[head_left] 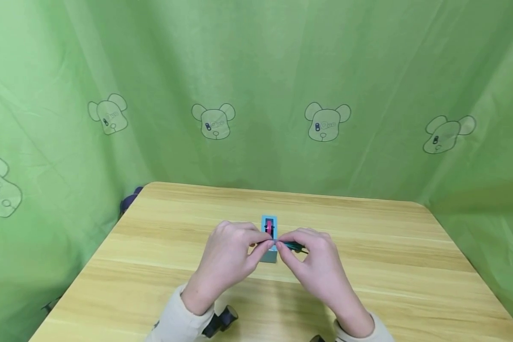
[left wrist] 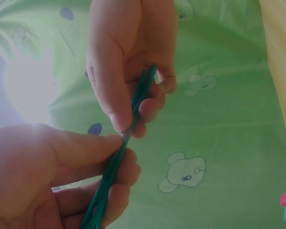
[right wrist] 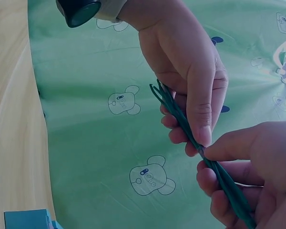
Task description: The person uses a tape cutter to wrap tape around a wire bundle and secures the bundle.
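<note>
A thin bundle of green strands (right wrist: 231,191), some looped at the end, runs between both hands. My left hand (head_left: 235,254) pinches it near its middle between thumb and fingers. Right beside it, my right hand (head_left: 318,259) pinches the same bundle, the two thumbs almost meeting. A small pale purplish band (left wrist: 124,137) shows on the strands between the thumb tips. Just beyond the hands on the table is a blue tape dispenser (head_left: 263,219) with a pink core, partly covered by the fingers in the head view.
The wooden table (head_left: 188,209) has rounded far corners. Green curtains (head_left: 265,156) with bear-head prints hang behind it and along both sides. A dark purple object (head_left: 129,202) shows past the table's far left edge. Black wrist gear (head_left: 222,320) sits at the left sleeve.
</note>
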Demonstrator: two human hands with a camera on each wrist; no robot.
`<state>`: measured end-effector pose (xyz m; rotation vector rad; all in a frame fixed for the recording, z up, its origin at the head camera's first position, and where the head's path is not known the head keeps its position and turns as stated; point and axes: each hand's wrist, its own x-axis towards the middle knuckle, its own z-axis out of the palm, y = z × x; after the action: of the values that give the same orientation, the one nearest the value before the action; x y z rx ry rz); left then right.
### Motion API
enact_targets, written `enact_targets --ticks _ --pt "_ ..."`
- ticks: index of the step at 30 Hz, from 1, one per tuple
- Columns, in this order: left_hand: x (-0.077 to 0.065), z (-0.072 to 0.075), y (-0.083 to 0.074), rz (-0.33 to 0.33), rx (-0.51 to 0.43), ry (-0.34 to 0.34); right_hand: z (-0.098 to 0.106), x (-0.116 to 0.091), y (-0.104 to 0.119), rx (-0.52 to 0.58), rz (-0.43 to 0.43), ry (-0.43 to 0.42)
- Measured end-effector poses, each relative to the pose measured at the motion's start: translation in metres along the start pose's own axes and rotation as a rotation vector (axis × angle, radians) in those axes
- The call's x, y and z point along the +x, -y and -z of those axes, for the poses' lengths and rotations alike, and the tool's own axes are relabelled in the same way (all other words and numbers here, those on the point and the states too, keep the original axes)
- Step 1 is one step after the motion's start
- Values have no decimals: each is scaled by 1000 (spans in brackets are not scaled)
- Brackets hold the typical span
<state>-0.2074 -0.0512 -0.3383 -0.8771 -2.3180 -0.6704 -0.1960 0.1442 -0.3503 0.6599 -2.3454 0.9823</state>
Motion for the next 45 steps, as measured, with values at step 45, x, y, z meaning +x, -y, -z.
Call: enact_targets --ticks 45 --pt "1 1 2 -9 -72 10 -1 0 1 -7 66 -93"
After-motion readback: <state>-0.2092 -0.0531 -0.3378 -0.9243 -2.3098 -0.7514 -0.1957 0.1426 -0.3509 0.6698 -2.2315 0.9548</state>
